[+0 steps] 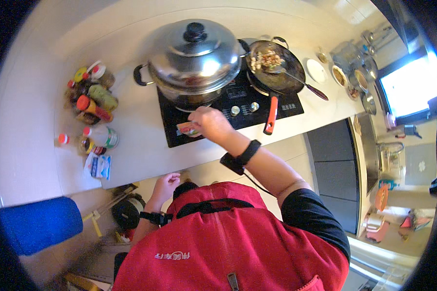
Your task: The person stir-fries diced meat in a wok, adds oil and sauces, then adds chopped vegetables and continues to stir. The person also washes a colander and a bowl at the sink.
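My right hand [210, 122] reaches over the front of a black glass cooktop [180, 118], its fingers on a small colourful packet [188, 129]. My left hand [166, 187] hangs in front of the counter's edge with its fingers curled; nothing can be made out in it. Beyond my right hand stands a large lidded steel steamer pot [195, 65]. On the cooktop's right side a wok [293, 74] with an orange-tipped handle holds chopped food [267, 60] and a metal spatula [298, 79], whose dark handle rests over the rim.
Seasoning bottles and jars [94, 98] crowd the counter's left part, near a white plastic bottle [105, 136] and a blue-white packet [97, 166]. Right of the wok lie a white plate [316, 71] and several bowls [339, 75]. A blue cylindrical object [43, 225] is at the lower left.
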Demonstrator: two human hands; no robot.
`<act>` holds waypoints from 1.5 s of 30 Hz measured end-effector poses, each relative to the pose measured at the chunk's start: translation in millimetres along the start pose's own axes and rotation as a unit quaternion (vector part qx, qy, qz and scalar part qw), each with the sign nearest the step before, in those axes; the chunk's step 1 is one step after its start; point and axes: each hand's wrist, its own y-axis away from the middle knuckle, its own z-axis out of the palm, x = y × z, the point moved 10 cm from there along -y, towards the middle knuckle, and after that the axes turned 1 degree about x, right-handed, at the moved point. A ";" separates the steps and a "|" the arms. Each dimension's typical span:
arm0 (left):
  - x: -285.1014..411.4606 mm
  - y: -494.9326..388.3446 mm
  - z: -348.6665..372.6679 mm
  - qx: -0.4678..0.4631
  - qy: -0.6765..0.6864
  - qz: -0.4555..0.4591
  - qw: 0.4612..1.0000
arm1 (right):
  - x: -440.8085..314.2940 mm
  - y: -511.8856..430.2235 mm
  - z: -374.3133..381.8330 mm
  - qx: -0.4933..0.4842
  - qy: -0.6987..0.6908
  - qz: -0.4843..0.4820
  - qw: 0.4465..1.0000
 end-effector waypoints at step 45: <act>-9.1 -16.7 163.7 0.380 0.295 -0.177 0.859 | 373.1 116.9 -327.2 -0.171 0.374 0.109 0.905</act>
